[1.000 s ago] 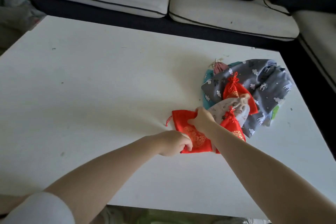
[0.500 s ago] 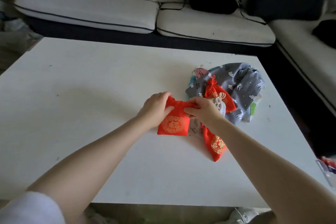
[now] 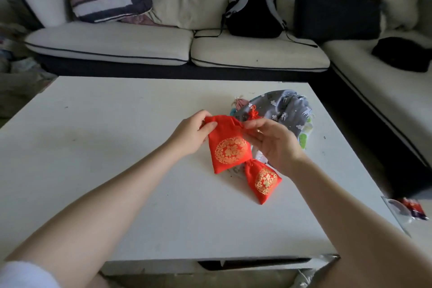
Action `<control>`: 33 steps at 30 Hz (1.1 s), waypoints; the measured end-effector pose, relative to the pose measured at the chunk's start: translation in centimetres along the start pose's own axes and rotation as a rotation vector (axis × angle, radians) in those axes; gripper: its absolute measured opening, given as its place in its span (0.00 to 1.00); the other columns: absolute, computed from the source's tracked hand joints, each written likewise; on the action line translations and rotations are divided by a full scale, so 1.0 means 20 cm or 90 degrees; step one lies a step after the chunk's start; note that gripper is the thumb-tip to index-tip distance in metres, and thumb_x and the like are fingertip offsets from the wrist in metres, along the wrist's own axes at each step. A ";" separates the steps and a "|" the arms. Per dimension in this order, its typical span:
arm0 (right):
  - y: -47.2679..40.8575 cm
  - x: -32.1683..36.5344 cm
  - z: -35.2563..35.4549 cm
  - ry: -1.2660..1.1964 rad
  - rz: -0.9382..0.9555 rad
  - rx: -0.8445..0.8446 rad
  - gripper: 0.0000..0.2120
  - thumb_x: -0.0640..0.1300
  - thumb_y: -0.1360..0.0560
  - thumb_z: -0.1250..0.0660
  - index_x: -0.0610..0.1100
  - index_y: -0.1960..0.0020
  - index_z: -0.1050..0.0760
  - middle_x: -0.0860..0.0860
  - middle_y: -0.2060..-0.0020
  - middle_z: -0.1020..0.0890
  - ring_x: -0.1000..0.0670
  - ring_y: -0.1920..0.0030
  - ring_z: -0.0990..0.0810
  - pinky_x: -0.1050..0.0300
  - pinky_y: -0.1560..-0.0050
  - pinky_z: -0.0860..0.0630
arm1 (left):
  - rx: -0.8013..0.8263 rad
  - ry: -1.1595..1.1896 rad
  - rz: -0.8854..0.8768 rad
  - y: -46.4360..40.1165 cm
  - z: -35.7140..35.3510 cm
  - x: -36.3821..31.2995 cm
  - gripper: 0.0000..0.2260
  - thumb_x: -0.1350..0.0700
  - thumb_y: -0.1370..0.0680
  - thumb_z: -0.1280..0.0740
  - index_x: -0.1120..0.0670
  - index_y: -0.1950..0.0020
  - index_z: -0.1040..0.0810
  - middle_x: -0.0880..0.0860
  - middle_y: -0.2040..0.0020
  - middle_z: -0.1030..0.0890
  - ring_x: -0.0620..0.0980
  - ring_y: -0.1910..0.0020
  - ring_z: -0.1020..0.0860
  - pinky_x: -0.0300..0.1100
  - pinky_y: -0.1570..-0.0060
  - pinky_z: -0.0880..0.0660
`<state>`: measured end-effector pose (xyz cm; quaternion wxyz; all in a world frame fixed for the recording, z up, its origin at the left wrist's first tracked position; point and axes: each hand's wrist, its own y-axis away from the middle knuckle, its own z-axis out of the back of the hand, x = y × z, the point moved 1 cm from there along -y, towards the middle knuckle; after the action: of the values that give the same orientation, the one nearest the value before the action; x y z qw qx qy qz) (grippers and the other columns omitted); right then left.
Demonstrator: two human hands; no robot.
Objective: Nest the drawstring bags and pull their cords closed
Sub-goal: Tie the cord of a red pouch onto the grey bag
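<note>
Lifted since half a second ago, the larger red bag (image 3: 228,145) now hangs clear of the white table (image 3: 93,147) at the centre of the frame, mouth uppermost, where before it lay nearer the surface between the hands. Starting from the left, the left hand (image 3: 190,134) pinches the bag's upper left corner between thumb and fingers. Right of it, the right hand (image 3: 273,142) pinches the opposite corner at the mouth, fingers curled (whether it has the cord or only the hem cannot be told). Just below that hand, a smaller red bag (image 3: 264,181) lies on the table, its neck already gathered. Further to the upper right sits a heap of other bags, a grey printed one (image 3: 285,110) on top.

Thin satin-like cloth such as this looks light, limp and probably slippery, so it should be taken by the hemmed mouth at both sides, spreading it open before the smaller bag goes in.
</note>
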<state>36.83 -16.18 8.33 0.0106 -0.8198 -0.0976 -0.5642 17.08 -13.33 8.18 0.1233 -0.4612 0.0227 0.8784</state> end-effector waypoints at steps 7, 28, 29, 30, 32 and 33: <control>0.08 0.04 -0.03 0.240 0.170 -0.136 0.13 0.37 0.29 0.29 0.51 0.52 0.27 0.53 0.53 0.20 0.53 0.55 0.18 0.56 0.51 0.20 | 0.051 0.147 0.023 0.06 0.00 -0.13 0.08 0.59 0.19 0.42 0.65 0.49 0.30 0.50 0.70 0.35 0.40 0.78 0.36 0.33 0.75 0.37; 0.14 0.03 -0.06 0.687 0.287 -0.250 0.11 0.43 0.21 0.40 0.38 0.58 0.25 0.48 0.69 0.24 0.49 0.68 0.29 0.53 0.64 0.32 | 0.048 0.223 0.039 0.19 -0.01 -0.20 0.08 0.59 0.19 0.43 0.56 0.41 0.30 0.50 0.68 0.29 0.43 0.73 0.31 0.33 0.70 0.31; 0.14 0.04 -0.04 0.754 0.294 -0.220 0.12 0.42 0.21 0.41 0.35 0.56 0.25 0.46 0.68 0.24 0.47 0.68 0.28 0.52 0.64 0.32 | 0.043 0.228 0.038 0.19 -0.01 -0.19 0.08 0.60 0.19 0.44 0.56 0.42 0.30 0.50 0.68 0.28 0.44 0.73 0.30 0.35 0.68 0.30; 0.13 0.03 -0.03 0.813 0.287 -0.174 0.12 0.41 0.20 0.43 0.34 0.56 0.27 0.45 0.70 0.25 0.47 0.70 0.29 0.52 0.65 0.33 | 0.041 0.225 0.039 0.19 0.00 -0.18 0.08 0.60 0.19 0.45 0.55 0.42 0.30 0.51 0.68 0.27 0.45 0.72 0.29 0.36 0.67 0.30; 0.12 0.04 0.00 0.882 0.240 -0.077 0.10 0.40 0.20 0.45 0.37 0.59 0.33 0.44 0.72 0.27 0.45 0.71 0.28 0.49 0.66 0.32 | 0.036 0.210 0.045 0.19 0.00 -0.17 0.08 0.61 0.18 0.47 0.54 0.42 0.30 0.51 0.68 0.28 0.46 0.71 0.30 0.36 0.67 0.31; 0.11 0.05 0.01 0.897 0.213 -0.044 0.09 0.39 0.20 0.46 0.37 0.57 0.34 0.41 0.69 0.25 0.42 0.68 0.24 0.45 0.63 0.29 | 0.029 0.207 0.048 0.18 0.00 -0.16 0.08 0.60 0.18 0.47 0.54 0.43 0.30 0.51 0.68 0.29 0.46 0.71 0.31 0.35 0.68 0.32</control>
<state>37.67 -18.23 9.34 0.1313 -0.2651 0.0773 -0.9521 17.91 -17.41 10.57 0.0957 -0.5935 0.0795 0.7952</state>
